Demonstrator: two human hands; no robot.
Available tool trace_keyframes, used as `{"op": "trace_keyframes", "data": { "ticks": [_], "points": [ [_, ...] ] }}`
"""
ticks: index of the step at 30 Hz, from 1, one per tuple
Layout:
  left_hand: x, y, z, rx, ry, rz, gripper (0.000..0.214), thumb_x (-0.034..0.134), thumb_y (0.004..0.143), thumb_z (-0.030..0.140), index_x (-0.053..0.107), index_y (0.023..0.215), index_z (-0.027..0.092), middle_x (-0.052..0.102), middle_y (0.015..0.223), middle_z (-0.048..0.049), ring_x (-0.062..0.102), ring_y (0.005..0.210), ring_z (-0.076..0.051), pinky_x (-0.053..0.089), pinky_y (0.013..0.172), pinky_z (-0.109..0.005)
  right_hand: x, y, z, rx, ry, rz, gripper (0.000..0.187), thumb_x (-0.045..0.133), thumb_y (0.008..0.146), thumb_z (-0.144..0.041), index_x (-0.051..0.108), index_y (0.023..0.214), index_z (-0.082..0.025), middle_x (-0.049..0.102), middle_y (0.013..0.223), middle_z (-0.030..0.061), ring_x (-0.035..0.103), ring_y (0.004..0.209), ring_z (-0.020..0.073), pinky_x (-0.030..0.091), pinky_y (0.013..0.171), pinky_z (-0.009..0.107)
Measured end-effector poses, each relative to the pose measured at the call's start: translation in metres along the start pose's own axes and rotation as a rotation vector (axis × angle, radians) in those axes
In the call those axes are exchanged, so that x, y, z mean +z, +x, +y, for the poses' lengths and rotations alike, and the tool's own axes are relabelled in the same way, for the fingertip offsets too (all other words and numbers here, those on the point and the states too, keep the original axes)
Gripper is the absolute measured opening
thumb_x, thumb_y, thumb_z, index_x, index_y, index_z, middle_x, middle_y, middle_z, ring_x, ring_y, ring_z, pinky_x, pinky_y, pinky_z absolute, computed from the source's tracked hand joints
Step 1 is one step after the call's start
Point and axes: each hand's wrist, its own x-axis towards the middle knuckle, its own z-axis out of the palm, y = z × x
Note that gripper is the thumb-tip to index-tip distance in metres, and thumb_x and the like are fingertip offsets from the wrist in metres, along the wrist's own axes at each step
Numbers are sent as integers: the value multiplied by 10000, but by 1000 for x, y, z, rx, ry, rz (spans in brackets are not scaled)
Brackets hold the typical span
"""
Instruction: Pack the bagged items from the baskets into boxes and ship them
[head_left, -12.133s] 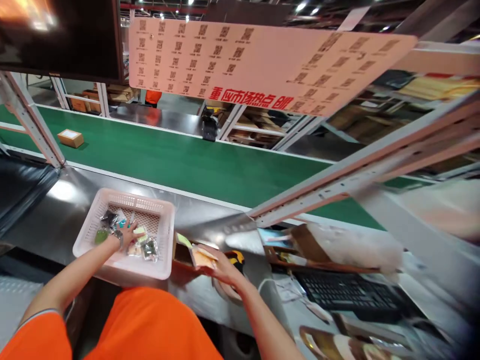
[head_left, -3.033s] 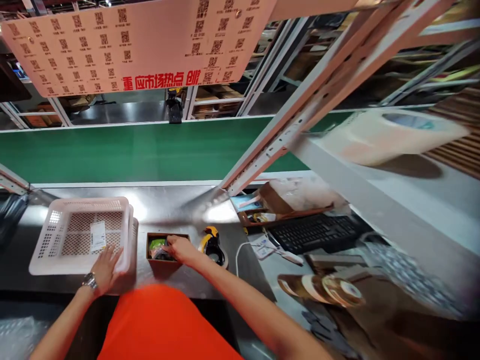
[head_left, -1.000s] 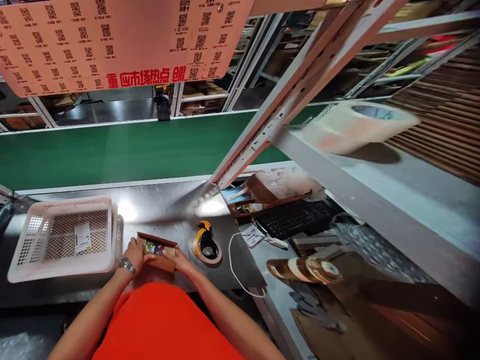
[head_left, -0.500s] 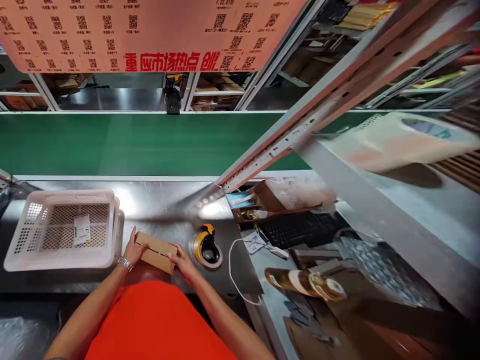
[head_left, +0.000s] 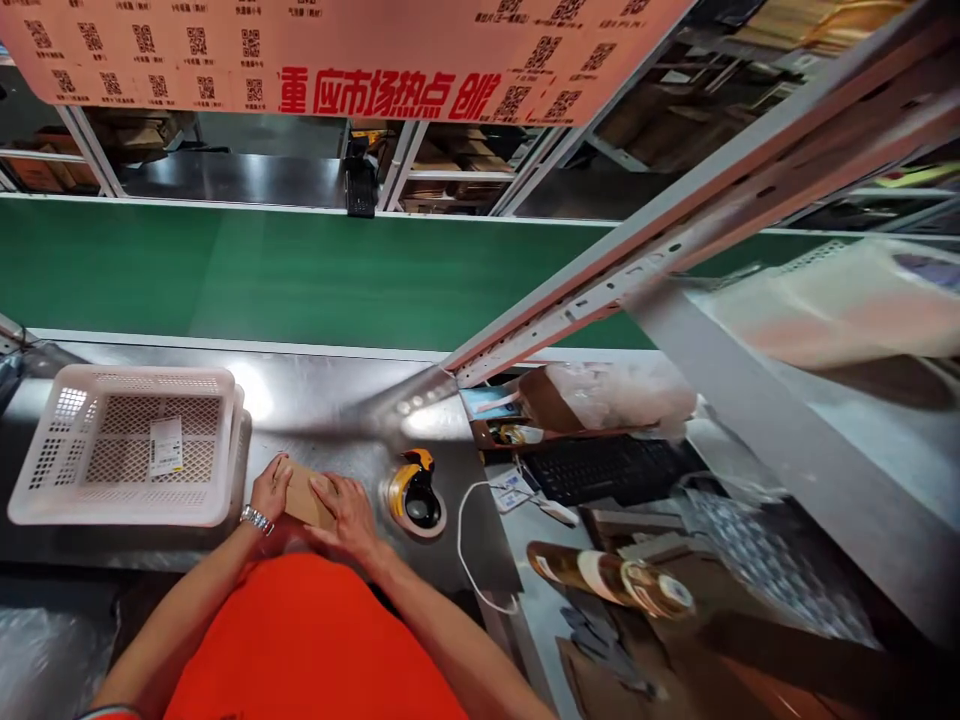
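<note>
A small brown cardboard box (head_left: 306,496) is held close to my body above the steel bench. My left hand (head_left: 270,489), with a metal watch at the wrist, grips its left end. On the right end lies my right hand (head_left: 349,515), its thumb on the upper face and the fingers around the side. To the right of that hand a yellow and black tape dispenser (head_left: 417,495) with a roll of tape sits on the bench. Left of the box stands a white plastic basket (head_left: 234,470) with a printed label slip (head_left: 166,447) inside.
A green conveyor belt (head_left: 300,270) runs behind the steel bench (head_left: 330,375). On the right side shelf are a black keyboard (head_left: 600,465), a roll of amber tape (head_left: 607,578), bubble wrap (head_left: 772,560) and cardboard. A metal post (head_left: 600,285) slants across the right.
My right hand has moved left and in over the box, covering more of its right end. The box's upper face now looks turned differently. The view has shifted slightly.
</note>
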Motion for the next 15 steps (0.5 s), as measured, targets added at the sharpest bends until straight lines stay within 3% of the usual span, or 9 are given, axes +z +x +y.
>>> {"op": "trace_keyframes", "data": {
  "ticks": [5,8,10,13,15],
  "points": [
    [1,5,4,3,52,-15,670,421,1066,629,717,1438,156,792,1400,-174,767,1217,-309,611,1103,-451,2,6,0,65,159,98,721,925,788,-618,780,1447,-364,657,1565,169,618,1344,439,419,1197,639],
    [1,8,8,10,70,-13,583,466,1070,562,733,1407,168,799,1386,-172,759,1252,-323,589,1141,-468,0,2,1,54,228,103,745,925,780,-629,773,1443,-327,635,1602,164,590,1401,441,393,1247,648],
    [-1,10,10,17,70,-12,545,492,1067,521,742,1389,160,811,1353,-173,758,1253,-337,572,1158,-478,-5,-8,8,73,295,167,740,852,844,-642,719,1494,-315,605,1634,152,559,1465,417,399,1279,614],
    [-3,11,13,25,73,-21,518,505,1059,475,751,1374,146,822,1327,-174,757,1251,-346,550,1177,-481,-16,-34,29,342,275,483,731,621,996,-640,563,1620,-263,589,1608,194,526,1507,402,391,1302,614],
    [-5,14,15,31,78,-38,503,516,1045,467,758,1359,157,826,1318,-173,757,1252,-343,545,1178,-477,-22,-49,47,585,170,604,830,572,1003,-641,452,1677,-173,622,1517,263,547,1475,447,379,1288,660]
  ]
}}
